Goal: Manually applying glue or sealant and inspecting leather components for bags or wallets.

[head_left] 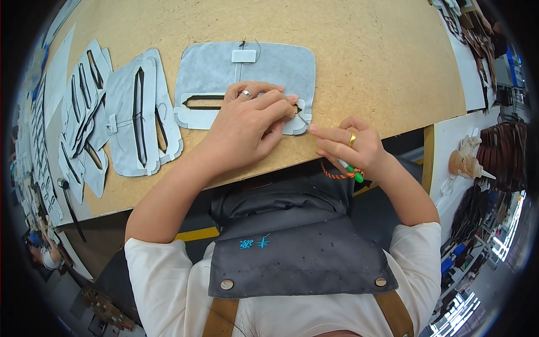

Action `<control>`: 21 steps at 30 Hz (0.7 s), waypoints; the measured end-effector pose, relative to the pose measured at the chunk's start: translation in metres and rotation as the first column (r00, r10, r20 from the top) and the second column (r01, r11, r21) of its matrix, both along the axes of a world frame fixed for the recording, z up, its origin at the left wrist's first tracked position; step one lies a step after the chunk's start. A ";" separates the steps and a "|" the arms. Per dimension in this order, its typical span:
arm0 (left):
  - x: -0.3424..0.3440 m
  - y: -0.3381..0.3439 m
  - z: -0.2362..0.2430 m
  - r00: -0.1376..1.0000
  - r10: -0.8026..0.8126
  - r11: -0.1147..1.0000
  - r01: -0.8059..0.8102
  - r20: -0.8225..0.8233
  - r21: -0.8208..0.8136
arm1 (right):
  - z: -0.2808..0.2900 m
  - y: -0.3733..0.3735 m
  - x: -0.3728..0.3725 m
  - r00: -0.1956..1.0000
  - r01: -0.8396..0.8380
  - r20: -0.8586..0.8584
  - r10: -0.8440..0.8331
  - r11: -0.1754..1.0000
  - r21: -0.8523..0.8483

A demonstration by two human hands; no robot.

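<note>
My left hand (252,121) presses on a pale grey rectangular panel (281,67), its bent fingers bunched at the right end of a white strip with a dark-edged slot (203,101). Its fingertips are partly hidden. A small white tab (243,55) and loose dark threads lie on the panel's upper part. My right hand (351,147), just right of the panel's lower corner, is closed round a green-ended tool (357,175) with a twisted orange-and-black cord. A thin line, needle or thread, runs from the panel's corner to its index fingertip.
Stacked grey slotted pieces (120,123) lie to the left beside a black-handled tool (72,202). The board's front edge (106,210) runs below my arms. At right, a lower surface holds brown strips (502,154) and a nozzled bottle (466,165). A co-worker (48,253) appears at far left.
</note>
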State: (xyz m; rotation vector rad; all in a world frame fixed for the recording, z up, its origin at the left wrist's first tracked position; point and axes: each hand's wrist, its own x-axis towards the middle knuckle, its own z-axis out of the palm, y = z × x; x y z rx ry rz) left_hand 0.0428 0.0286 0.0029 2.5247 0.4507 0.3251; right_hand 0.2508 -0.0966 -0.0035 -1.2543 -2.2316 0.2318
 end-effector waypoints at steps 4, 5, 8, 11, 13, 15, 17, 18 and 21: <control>0.002 -0.001 -0.003 0.999 0.045 0.998 -0.045 0.013 -0.037 | -0.006 -0.007 0.002 0.997 0.003 0.070 -0.007 0.999 0.053; 0.002 -0.001 -0.004 0.998 0.058 0.998 -0.057 0.028 -0.039 | -0.007 -0.007 0.002 1.000 0.013 0.016 -0.013 0.999 0.043; 0.002 -0.003 -0.005 0.998 0.051 0.999 -0.051 0.040 -0.001 | -0.007 -0.010 0.001 0.947 0.093 -0.304 -0.105 0.994 -0.055; 0.001 -0.004 -0.004 0.998 0.036 0.998 -0.038 0.050 0.041 | -0.005 -0.006 -0.004 0.864 0.113 -0.482 -0.148 0.988 -0.102; 0.001 -0.005 -0.008 0.997 0.026 0.998 -0.031 0.069 0.063 | -0.002 -0.003 -0.008 0.832 0.129 -0.517 -0.201 0.977 -0.173; 0.001 -0.007 -0.007 0.996 0.017 0.996 -0.025 0.090 0.085 | -0.002 -0.002 -0.010 0.799 0.139 -0.545 -0.253 0.960 -0.242; 0.001 -0.011 -0.004 0.996 -0.027 0.992 0.016 0.086 0.121 | -0.003 -0.002 -0.010 0.822 0.190 -0.482 -0.303 0.944 -0.270; 0.001 -0.011 -0.004 0.996 -0.026 0.992 0.016 0.087 0.121 | -0.004 -0.002 -0.010 0.822 0.190 -0.482 -0.303 0.944 -0.270; 0.000 -0.012 -0.006 0.992 0.005 0.998 -0.013 0.127 0.059 | -0.007 -0.001 -0.010 0.750 0.159 -0.584 -0.309 0.942 -0.295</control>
